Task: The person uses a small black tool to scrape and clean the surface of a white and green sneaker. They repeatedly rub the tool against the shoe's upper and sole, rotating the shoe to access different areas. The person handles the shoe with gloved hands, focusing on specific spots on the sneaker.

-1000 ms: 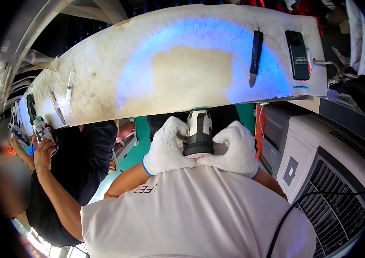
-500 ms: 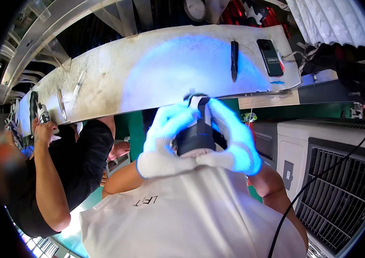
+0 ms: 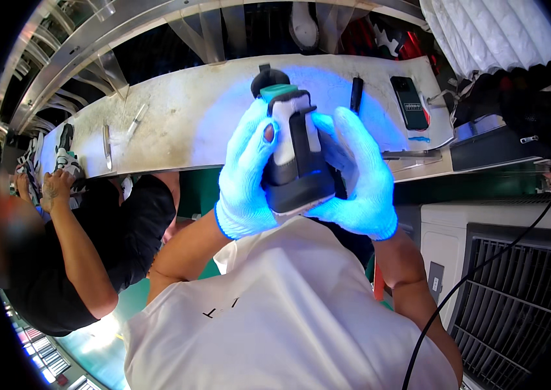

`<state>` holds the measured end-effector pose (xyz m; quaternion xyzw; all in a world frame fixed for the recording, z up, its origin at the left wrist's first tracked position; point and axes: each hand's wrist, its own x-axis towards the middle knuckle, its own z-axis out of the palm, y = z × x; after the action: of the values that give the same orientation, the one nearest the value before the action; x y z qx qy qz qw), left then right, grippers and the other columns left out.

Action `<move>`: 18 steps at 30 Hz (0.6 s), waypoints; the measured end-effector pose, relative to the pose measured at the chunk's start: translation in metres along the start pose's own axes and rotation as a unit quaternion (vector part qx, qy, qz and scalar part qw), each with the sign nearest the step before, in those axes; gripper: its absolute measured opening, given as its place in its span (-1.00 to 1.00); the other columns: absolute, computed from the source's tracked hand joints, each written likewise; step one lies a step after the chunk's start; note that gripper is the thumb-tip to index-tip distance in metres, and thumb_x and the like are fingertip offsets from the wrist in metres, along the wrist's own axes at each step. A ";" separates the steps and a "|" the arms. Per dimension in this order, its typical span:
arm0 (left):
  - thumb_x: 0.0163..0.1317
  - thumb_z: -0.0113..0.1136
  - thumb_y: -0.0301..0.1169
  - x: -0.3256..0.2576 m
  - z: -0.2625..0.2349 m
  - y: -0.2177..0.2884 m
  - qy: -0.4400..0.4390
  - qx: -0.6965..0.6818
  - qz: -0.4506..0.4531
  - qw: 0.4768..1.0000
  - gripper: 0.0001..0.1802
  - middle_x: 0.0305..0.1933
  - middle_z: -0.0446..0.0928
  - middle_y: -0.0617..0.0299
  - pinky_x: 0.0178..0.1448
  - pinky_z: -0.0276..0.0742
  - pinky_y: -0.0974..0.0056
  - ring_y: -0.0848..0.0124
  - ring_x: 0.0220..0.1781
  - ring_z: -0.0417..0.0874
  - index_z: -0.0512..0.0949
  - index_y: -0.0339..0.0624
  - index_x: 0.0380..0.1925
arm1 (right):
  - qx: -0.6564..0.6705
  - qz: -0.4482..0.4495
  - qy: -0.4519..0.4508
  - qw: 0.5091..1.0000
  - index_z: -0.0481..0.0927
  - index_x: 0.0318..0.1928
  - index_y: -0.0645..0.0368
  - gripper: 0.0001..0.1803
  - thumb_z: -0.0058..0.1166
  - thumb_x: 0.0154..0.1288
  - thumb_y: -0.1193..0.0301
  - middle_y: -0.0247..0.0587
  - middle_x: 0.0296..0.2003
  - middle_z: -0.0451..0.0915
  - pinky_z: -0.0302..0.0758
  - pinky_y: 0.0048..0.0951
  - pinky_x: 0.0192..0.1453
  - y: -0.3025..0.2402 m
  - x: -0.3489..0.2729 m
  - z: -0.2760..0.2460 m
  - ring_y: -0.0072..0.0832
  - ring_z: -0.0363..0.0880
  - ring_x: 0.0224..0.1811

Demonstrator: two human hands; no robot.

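Note:
A black, white and grey shoe (image 3: 292, 153) with a green lining is raised in front of my chest, its heel end toward me. My left hand (image 3: 244, 179), in a white knit glove lit blue, grips the shoe's left side; a bare fingertip shows through the glove. Along the shoe's other side is my right hand (image 3: 366, 179), gloved alike, with its thumb low by the heel and some fingers partly hidden behind the shoe. Part of the shoe's far end is hidden behind its collar.
On the pale worktable (image 3: 171, 97) lie a dark slim tool (image 3: 357, 95), a phone (image 3: 410, 104), a thin metal tool (image 3: 107, 148) and a clear stick (image 3: 136, 119). At left, a co-worker's hands (image 3: 56, 186) handle a shoe (image 3: 67, 159). A large grilled appliance (image 3: 516, 292) and black cable (image 3: 464, 279) stand at right.
Both my hands have lifted the shoe up and away from my chest, over the table's edge. It is now tilted so its heel and opening show. The co-worker's hands have shifted slightly.

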<state>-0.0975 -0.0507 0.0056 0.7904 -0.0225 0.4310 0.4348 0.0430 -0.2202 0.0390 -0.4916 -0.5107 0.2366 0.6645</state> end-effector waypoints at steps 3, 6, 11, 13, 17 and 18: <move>0.03 0.88 -0.22 0.007 0.004 -0.011 -0.007 0.024 0.054 0.998 0.31 0.58 0.44 -0.41 0.63 0.51 -0.19 -0.32 0.56 0.58 0.24 -0.25 0.70 | -0.118 0.000 -0.013 0.993 0.15 0.76 0.27 0.26 0.74 0.19 0.40 0.10 0.59 0.47 0.52 -0.06 0.66 0.006 -0.002 -0.007 -0.08 0.53 0.61; -0.02 0.89 -0.13 -0.011 0.010 -0.015 -0.029 -0.040 -0.083 0.995 0.40 0.60 0.43 -0.39 0.64 0.50 -0.14 -0.31 0.62 0.52 0.18 -0.33 0.71 | -0.057 0.080 -0.029 0.995 0.06 0.79 0.29 0.48 0.85 0.01 0.29 0.12 0.71 0.29 0.30 -0.06 0.79 0.030 -0.019 -0.018 -0.09 0.32 0.74; -0.04 0.86 -0.14 -0.019 0.008 0.006 -0.013 0.126 0.020 0.992 0.40 0.70 0.26 -0.39 0.64 0.52 -0.16 -0.32 0.69 0.43 0.17 -0.34 0.71 | 0.164 0.116 0.005 0.980 -0.07 0.79 0.42 0.47 0.77 0.15 0.26 0.13 0.81 -0.02 -0.02 -0.05 0.89 0.026 -0.027 -0.002 -0.07 0.00 0.86; -0.05 0.86 -0.02 -0.020 0.002 0.011 -0.028 0.141 0.004 0.990 0.43 0.71 0.27 -0.32 0.68 0.45 -0.14 -0.24 0.68 0.44 0.19 -0.32 0.72 | 0.171 0.131 0.011 0.976 -0.07 0.80 0.40 0.41 0.72 0.21 0.32 0.11 0.82 -0.03 -0.01 -0.06 0.89 0.020 -0.027 0.002 -0.08 0.00 0.85; -0.05 0.81 -0.18 -0.023 0.005 0.010 -0.014 0.104 0.004 0.995 0.23 0.60 0.43 -0.38 0.67 0.46 -0.20 -0.35 0.62 0.51 0.36 -0.43 0.60 | 0.167 0.231 0.068 0.956 -0.06 0.80 0.39 0.43 0.72 0.14 0.33 0.14 0.78 0.10 0.08 0.01 0.87 0.005 -0.028 0.017 -0.05 0.12 0.82; -0.04 0.80 -0.19 -0.026 0.006 0.012 -0.013 0.104 0.008 0.994 0.19 0.58 0.45 -0.38 0.67 0.46 -0.20 -0.36 0.61 0.53 0.39 -0.46 0.57 | 0.208 0.246 0.085 0.943 -0.05 0.80 0.37 0.41 0.68 0.12 0.40 0.13 0.75 0.15 0.13 -0.01 0.85 -0.002 -0.026 0.021 -0.06 0.18 0.79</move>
<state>-0.1146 -0.0712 -0.0063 0.8364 0.0107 0.4242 0.3468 0.0140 -0.2336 0.0287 -0.4714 -0.2548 0.4510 0.7138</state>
